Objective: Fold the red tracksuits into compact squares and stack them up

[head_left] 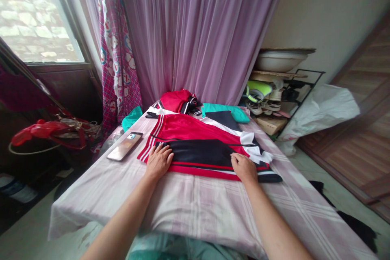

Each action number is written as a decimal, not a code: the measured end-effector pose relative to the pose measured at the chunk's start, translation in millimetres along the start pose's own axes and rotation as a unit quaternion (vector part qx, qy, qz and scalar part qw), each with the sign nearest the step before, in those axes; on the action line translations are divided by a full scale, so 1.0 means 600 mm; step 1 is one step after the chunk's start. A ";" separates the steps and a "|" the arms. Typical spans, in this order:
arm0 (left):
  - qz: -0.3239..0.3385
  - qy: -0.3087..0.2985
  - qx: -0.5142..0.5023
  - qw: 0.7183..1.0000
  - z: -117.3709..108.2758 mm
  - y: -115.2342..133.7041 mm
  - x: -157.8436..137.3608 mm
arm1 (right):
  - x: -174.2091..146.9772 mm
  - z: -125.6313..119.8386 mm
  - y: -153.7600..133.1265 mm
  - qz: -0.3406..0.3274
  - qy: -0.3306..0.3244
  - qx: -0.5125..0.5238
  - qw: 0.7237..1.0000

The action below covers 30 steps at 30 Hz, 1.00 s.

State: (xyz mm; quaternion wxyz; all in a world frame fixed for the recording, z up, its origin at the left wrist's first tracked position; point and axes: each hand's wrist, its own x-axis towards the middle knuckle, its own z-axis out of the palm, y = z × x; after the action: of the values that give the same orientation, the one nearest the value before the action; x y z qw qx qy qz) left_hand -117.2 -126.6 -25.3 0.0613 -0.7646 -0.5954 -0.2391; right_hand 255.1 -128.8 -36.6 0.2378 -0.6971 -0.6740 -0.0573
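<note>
clothes [198,152] lie on tablecloth [195,203] before purple curtains [198,28].

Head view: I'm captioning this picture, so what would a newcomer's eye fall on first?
Red-and-black clothing would likely draw the eye first, lying on the table, with the left hand on its left end and the right hand toward its right. Behind the table hangs a tall purple curtain. A phone lies left of the clothing.
</note>
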 end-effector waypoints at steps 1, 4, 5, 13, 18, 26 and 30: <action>0.000 0.000 -0.001 1.000 0.000 0.000 0.000 | 0.000 0.000 0.000 0.000 0.000 -0.001 1.000; 0.000 -0.003 0.003 1.000 0.000 -0.001 0.000 | 0.001 0.000 -0.001 0.000 -0.004 -0.011 1.000; 0.001 -0.005 0.007 1.000 -0.001 0.000 0.000 | 0.001 -0.001 -0.001 0.001 -0.006 -0.014 1.000; 0.003 -0.014 0.023 1.000 -0.006 0.003 0.000 | -0.001 -0.004 -0.006 0.007 -0.013 -0.020 1.000; 0.003 -0.007 0.009 1.000 -0.008 0.004 0.001 | 0.000 -0.006 -0.006 0.010 -0.010 -0.014 1.000; 0.002 -0.002 0.006 1.000 -0.005 0.005 0.002 | -0.001 -0.003 -0.007 0.011 -0.004 -0.015 1.000; 0.009 -0.059 0.036 0.998 -0.031 0.005 0.029 | 0.025 -0.019 0.001 0.022 -0.054 -0.020 0.998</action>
State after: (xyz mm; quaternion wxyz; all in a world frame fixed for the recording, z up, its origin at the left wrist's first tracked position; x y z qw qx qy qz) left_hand -117.0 -119.3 -0.6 0.0557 -0.7802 -0.5991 -0.1711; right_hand 259.8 -119.7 -21.0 0.1883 -0.7183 -0.6692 -0.0274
